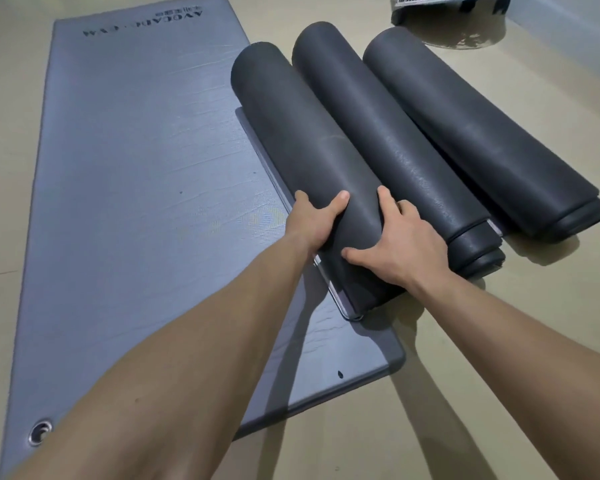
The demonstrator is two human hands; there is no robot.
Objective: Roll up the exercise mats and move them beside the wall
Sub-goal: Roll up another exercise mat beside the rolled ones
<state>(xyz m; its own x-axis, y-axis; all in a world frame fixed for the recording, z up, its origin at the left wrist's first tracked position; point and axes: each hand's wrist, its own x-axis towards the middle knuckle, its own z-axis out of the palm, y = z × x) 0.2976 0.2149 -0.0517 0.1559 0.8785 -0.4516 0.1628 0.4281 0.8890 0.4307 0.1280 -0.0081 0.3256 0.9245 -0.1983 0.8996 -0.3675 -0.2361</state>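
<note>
Beige floor (499, 341) runs to what looks like the wall (575, 26) at 1 o'clock, with a white grille (430, 1) at 12. Flat mat (136, 202), grey with upside-down lettering and a metal eyelet (40, 432) at 7 o'clock, lies open from 7 to 11. Three dark rolls lie side by side from the centre out to 2 o'clock: near roll (302, 143), mid roll (388, 133) touching it, and far roll (482, 140) close against that, nearest the wall. Near roll sits partly on the flat mat's right edge with its loose flap pinned underneath, which likely stops it springing open. The person reaches in with both bare arms. Left hand (312, 223) wraps the roll's left flank, thumb over the top, fingers hidden below. Right hand (399, 244) clamps the right flank, fingers tucked into the gap against mid roll. Gripping both sides at the near end looks meant to keep the coil tight while it is shifted toward its neighbours. One mat is not yet rolled
</note>
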